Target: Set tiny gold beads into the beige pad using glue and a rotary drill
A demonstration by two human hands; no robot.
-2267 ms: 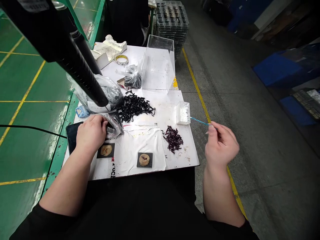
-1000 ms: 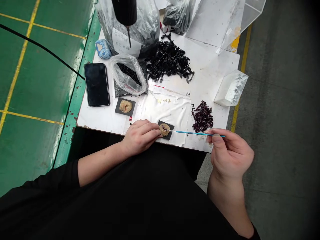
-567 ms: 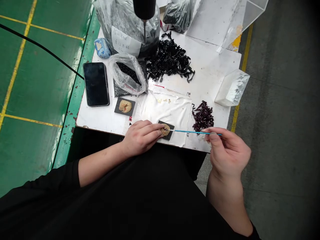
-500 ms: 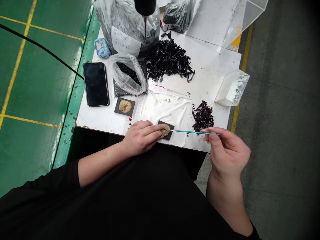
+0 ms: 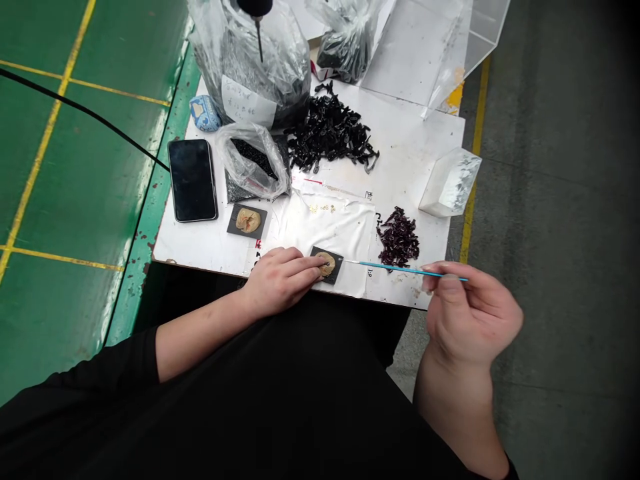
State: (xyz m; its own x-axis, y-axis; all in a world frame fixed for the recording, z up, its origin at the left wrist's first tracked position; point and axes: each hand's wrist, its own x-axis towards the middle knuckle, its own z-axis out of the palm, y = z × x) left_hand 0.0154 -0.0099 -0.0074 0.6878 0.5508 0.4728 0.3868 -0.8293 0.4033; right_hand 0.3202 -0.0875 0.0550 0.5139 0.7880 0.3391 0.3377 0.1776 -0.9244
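Blue stick [image 5: 400, 269] | right hand [image 5: 473, 313] | tip [image 5: 341, 259] backed off tan disc [image 5: 330, 268]

A black top [image 5: 280, 393] fills the bottom middle; its creased left sleeve [image 5: 110, 363] shows lower left, the right sleeve [image 5: 511, 471] lower right.

A thin blue stick [image 5: 395, 268] with a pale tip is pointing leftward from between the right fingers [image 5: 451, 285], ending by the edge of a dark square pad [image 5: 339, 269]. The pad is lying flat at the left fingers [image 5: 306, 264], which are touching its round tan lump [image 5: 330, 268].
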